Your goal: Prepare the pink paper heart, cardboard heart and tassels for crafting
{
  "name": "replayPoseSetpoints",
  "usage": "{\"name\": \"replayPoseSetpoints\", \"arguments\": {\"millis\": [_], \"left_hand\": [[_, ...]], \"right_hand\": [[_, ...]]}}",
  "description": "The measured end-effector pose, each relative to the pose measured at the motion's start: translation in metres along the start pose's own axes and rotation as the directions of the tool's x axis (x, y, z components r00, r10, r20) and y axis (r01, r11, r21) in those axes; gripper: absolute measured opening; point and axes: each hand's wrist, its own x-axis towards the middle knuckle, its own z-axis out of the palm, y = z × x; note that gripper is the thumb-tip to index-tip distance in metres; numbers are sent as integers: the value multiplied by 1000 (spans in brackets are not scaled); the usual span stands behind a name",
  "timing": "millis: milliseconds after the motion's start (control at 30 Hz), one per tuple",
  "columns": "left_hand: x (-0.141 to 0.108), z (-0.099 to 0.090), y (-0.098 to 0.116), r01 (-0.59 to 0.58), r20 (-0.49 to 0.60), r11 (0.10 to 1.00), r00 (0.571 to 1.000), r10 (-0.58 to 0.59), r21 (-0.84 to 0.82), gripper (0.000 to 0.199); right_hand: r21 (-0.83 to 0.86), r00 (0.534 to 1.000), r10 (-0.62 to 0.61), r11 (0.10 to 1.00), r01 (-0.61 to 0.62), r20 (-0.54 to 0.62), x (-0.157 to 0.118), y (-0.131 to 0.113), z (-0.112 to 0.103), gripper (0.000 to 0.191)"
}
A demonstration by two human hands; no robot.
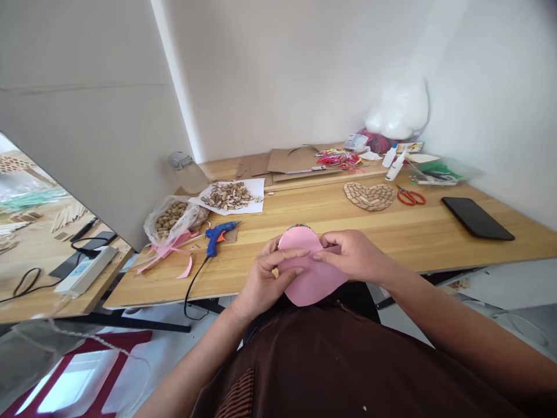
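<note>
A rounded piece of pink paper (310, 285) is held up between both hands, just off the table's front edge and above my lap. My left hand (270, 273) grips its left side, thumb and fingers lying on the front face. On the right side, my right hand (351, 254) pinches the paper between thumb and bent fingers. A thin patterned rim shows behind the paper's top edge; what it belongs to is hidden. Nearest to my left hand on the table is a blue glue gun (214, 238), its cord hanging over the edge.
Left lie pink paper scraps (185, 268), a bag of peanuts (170, 219) and shells on white paper (232, 197). Cardboard (292, 161) and colourful strands (339, 158) sit behind. Rightward are a shell-covered half-round piece (369, 196), orange scissors (411, 197), glue bottles (395, 166) and a phone (477, 218).
</note>
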Motion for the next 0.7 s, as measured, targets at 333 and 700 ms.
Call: {"name": "replayPoseSetpoints", "arguments": {"millis": [333,700], "left_hand": [[-5,2,-16,108,-10,993,994,-109,-44,67],[-11,5,-12,164,-50,986,985,-165,-11,65]], "right_hand": [[-58,999,-25,998,26,31,1,-7,4,33],[-45,998,-37,998,39,42,1,-8,5,38]]}}
